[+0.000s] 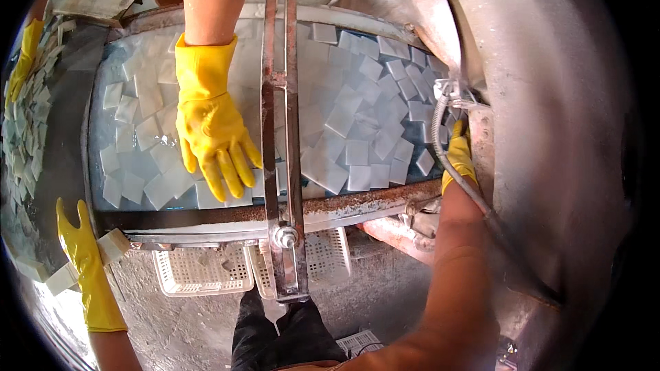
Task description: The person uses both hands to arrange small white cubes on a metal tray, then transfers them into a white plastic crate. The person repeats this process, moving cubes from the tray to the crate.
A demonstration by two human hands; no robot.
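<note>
Pale tiles (359,177) spread L–R mid-frame; R hand (460,154), at right of frame, is nearer, w/ tiles just to its left. Its grip: can't tell, fingers partly hidden near hose (438,130). L hand (81,247), lower left, fingers apart, nothing visibly gripped.

Tiles (371,110) on a bed (364,200), bar (278,79) across
Baskets (203,275) below its near edge, hose (436,130) to the right, more tiles (27,137) far left.
</note>
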